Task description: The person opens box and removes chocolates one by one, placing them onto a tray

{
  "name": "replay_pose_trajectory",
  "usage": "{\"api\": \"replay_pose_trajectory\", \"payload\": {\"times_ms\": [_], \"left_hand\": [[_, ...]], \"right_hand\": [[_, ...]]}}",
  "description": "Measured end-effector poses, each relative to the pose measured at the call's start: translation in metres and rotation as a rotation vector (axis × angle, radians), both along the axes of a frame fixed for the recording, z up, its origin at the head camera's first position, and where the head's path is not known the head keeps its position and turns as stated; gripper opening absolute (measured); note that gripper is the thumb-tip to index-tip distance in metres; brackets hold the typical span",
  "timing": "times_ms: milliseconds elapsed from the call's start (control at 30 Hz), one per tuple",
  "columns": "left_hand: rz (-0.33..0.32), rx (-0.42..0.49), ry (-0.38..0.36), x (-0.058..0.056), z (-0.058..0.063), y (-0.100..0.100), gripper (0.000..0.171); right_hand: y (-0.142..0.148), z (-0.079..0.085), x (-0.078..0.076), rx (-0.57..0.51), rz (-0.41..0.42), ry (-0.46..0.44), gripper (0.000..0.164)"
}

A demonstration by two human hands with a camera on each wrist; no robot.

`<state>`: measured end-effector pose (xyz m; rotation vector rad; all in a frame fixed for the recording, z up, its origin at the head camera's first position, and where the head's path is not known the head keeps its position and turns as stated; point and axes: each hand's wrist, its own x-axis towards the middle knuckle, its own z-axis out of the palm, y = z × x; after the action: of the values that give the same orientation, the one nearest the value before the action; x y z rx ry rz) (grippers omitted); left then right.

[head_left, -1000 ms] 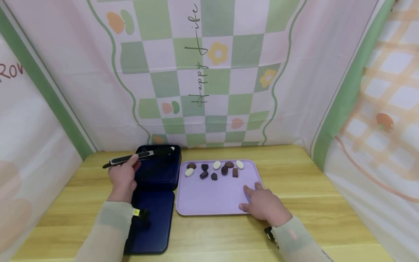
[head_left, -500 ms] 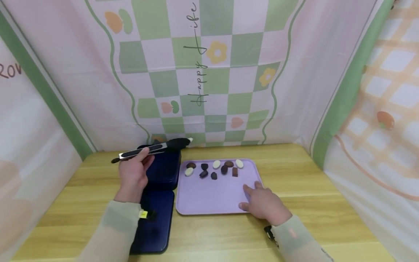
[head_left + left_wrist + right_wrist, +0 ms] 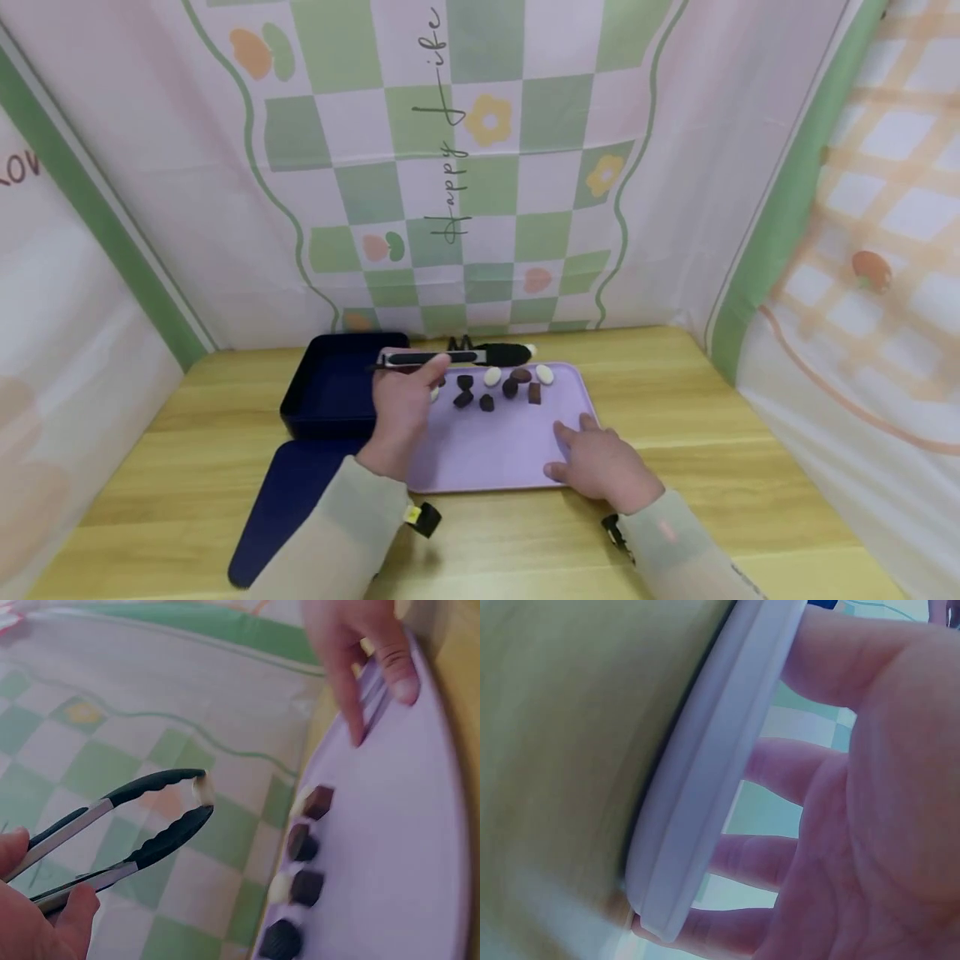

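My left hand (image 3: 401, 412) grips black-and-silver tongs (image 3: 435, 358) held sideways above the upper left of a lilac tray (image 3: 487, 454). Between the tong tips in the left wrist view is a small white oval piece (image 3: 202, 790). Along the tray's far side lie several chocolate-like pieces: white ovals (image 3: 492, 377), dark lumps (image 3: 464, 399) and a brown block (image 3: 535, 392). Hand and tongs hide the pieces at the left end. My right hand (image 3: 603, 462) rests on the tray's near right corner with fingers spread, and in the right wrist view they reach over its rim.
A deep navy box (image 3: 330, 427) stands left of the tray, its inside facing up. In front of it lies a flat navy lid (image 3: 285, 492), partly under my left sleeve. Printed cloth (image 3: 487, 208) hangs behind the wooden table (image 3: 697, 417) and at both sides.
My left hand has carried the tongs and white piece rightward, from over the navy box to above the tray's far left. The right hand keeps its place on the tray.
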<state>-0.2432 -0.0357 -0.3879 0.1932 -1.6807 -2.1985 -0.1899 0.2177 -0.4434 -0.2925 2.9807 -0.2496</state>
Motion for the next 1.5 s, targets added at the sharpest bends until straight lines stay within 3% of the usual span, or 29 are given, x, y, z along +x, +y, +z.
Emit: {"api": "replay_pose_trajectory", "payload": {"times_ms": [100,200,533,900,1067,1233,1433,1500], "left_hand": [[0.004,-0.179,-0.020,0.002,-0.010,0.019,0.038],[-0.023,-0.283,-0.015,0.005,-0.018,0.035,0.037],[-0.127,-0.214,0.000,0.010,-0.028,0.059,0.044],[-0.138,-0.198,0.046,0.010,-0.028,0.053,0.053],[-0.086,-0.199,0.113,0.012,-0.019,0.034,0.051],[0.017,-0.075,0.220,0.008,-0.003,-0.002,0.051],[0.189,0.114,0.304,0.005,0.019,-0.082,0.048],[0.259,0.133,0.304,0.007,0.025,-0.114,0.046]], "right_hand": [[0.000,0.000,0.000,-0.001,-0.006,-0.004,0.072],[-0.001,0.000,-0.001,-0.001,-0.010,-0.007,0.072],[-0.003,0.001,-0.001,0.007,-0.008,0.001,0.073],[-0.003,0.000,-0.002,0.003,-0.006,0.012,0.073],[-0.001,-0.002,-0.002,-0.001,-0.013,-0.003,0.072],[0.000,-0.002,-0.002,-0.005,-0.018,-0.005,0.072],[0.000,-0.003,-0.002,-0.008,-0.012,0.000,0.072],[-0.001,-0.003,-0.002,-0.011,-0.013,-0.002,0.071]]}}
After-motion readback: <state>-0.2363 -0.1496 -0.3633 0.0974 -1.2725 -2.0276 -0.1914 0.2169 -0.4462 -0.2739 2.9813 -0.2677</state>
